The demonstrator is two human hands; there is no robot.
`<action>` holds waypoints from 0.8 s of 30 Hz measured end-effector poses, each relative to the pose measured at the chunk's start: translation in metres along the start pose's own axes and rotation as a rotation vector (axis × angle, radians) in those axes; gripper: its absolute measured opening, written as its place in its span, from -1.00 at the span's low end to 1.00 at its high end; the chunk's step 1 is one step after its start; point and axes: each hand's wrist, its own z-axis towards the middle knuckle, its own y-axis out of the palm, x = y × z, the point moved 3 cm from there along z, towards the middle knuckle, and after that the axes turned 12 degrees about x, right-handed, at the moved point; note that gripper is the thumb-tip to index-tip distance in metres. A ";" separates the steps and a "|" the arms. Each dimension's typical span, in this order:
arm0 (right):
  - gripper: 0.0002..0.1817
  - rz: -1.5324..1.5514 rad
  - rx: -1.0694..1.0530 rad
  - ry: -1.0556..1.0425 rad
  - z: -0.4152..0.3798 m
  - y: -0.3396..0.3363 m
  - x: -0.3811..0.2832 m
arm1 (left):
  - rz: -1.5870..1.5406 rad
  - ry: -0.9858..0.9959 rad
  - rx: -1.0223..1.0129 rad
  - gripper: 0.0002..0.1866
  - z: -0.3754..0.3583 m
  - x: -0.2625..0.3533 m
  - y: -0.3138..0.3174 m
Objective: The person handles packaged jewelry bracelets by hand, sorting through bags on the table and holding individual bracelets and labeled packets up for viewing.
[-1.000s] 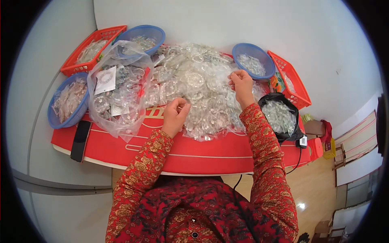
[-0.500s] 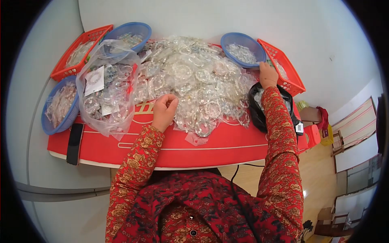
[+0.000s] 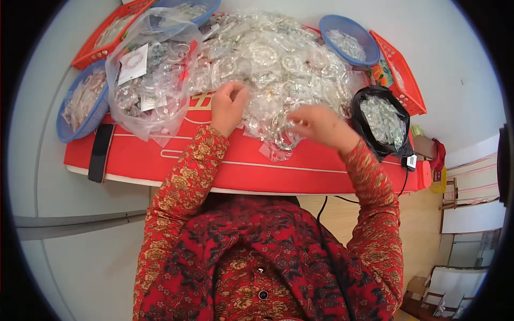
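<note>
A large heap of small clear plastic packets (image 3: 278, 59) holding shiny beaded pieces, seemingly bracelets, covers the middle of the red table (image 3: 225, 179). At the heap's left front edge is my left hand (image 3: 228, 107), its fingers curled toward the thumb; whatever they hold is hidden. My right hand (image 3: 324, 125) reaches in over the front of the heap from the right. Its fingers point left, slightly apart and a little blurred, close to the packets, and nothing shows between them. A pinkish clear packet (image 3: 276, 152) lies at the heap's front tip.
On the left stand a clear bag (image 3: 120, 115) of packets, blue baskets (image 3: 65, 128) (image 3: 214, 6), a red basket (image 3: 80, 60) and a black phone-like object (image 3: 100, 155). On the right are a black bag (image 3: 360, 125), a blue basket (image 3: 370, 40) and a red basket (image 3: 415, 104).
My right hand has moved from the right-hand blue basket down and left to the front of the heap. The camera view has tilted lower, and the black bag's contents now show.
</note>
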 end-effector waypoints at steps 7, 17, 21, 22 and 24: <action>-0.51 -0.256 0.216 -0.052 -0.040 0.044 -0.049 | 0.035 0.060 0.116 -0.89 -0.001 0.015 -0.008; -0.87 0.132 0.492 0.259 -0.041 0.035 -0.009 | 0.000 0.073 -0.086 -0.85 -0.016 0.026 -0.003; -0.84 0.818 0.569 0.609 -0.011 0.004 -0.014 | -0.358 -0.116 -0.353 -0.61 -0.028 0.036 0.011; -0.85 0.815 0.549 0.570 -0.004 0.005 -0.012 | -0.398 -0.235 -0.385 -0.59 -0.029 0.038 0.011; -0.86 0.816 0.504 0.484 0.011 0.014 -0.005 | -0.470 -0.473 -0.438 -0.55 -0.030 0.044 0.007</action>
